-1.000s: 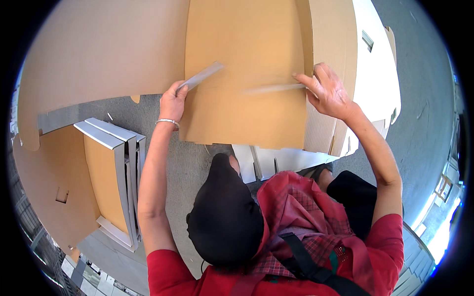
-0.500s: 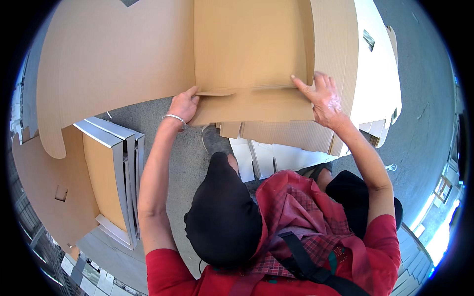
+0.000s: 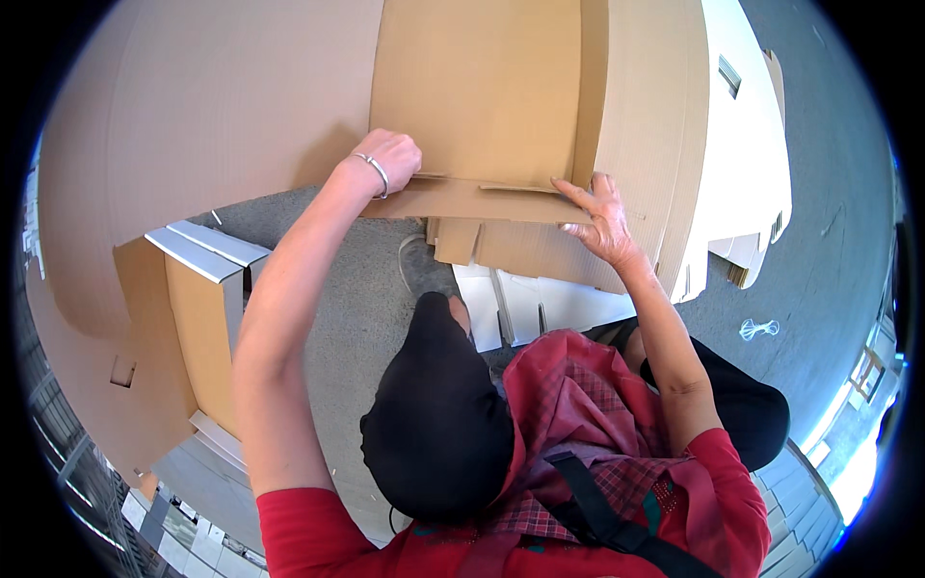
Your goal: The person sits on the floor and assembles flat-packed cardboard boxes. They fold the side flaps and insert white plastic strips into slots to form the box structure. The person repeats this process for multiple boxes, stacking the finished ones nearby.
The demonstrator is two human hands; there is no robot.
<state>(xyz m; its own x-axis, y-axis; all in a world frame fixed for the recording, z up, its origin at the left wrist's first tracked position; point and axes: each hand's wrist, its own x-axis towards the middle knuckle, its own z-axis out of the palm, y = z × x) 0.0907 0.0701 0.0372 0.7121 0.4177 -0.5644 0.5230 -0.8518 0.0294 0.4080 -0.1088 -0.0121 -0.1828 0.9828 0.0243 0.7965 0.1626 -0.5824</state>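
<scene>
A brown cardboard box (image 3: 477, 87), partly folded up, lies before me with its large left panel (image 3: 222, 106) spread wide. Along its near side runs a folded front flap (image 3: 462, 200). My left hand (image 3: 390, 159), a bracelet at its wrist, is closed with curled fingers at the flap's left end; its fingertips are hidden. At the right end, my right hand (image 3: 605, 220) grips the same flap, forefinger over its top edge and thumb on the near face.
White-faced flat cardboard (image 3: 544, 303) lies beneath the box, by my feet. To the left stands another folded carton (image 3: 198, 328) with white edges. A white looped cord (image 3: 759, 329) rests on the grey floor at right.
My left hand has moved up and right from the box's outer corner onto the flap's inner side. My right hand has come down and slightly left. The front flap now appears narrower, folded more upright.
</scene>
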